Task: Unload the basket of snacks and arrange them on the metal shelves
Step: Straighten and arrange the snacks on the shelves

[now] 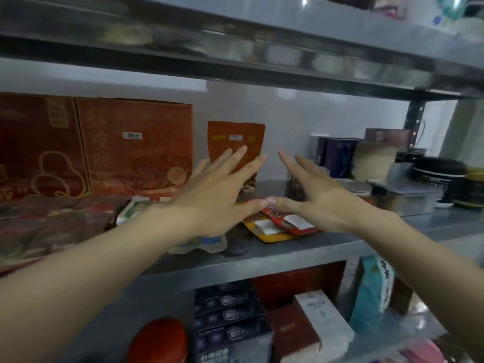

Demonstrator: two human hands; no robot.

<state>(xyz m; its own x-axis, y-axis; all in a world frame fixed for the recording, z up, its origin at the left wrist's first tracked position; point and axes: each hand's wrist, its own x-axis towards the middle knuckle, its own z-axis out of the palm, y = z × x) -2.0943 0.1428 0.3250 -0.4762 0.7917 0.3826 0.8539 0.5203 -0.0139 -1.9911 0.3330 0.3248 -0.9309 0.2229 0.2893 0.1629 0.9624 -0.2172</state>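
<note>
I'm hovering left hand and right hand, spread, empty; orange pouch is standing upright behind the left.

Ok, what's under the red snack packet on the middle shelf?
A yellow packet, its near edge sticking out beneath the red packet. The right grip covers both packets' far ends.

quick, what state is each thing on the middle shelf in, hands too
left hand, open, fingers spread, holding nothing
right hand, open, fingers spread, holding nothing
orange pouch, standing upright at the back
red packets, lying flat on yellow packet
orange boxes, standing upright
</note>
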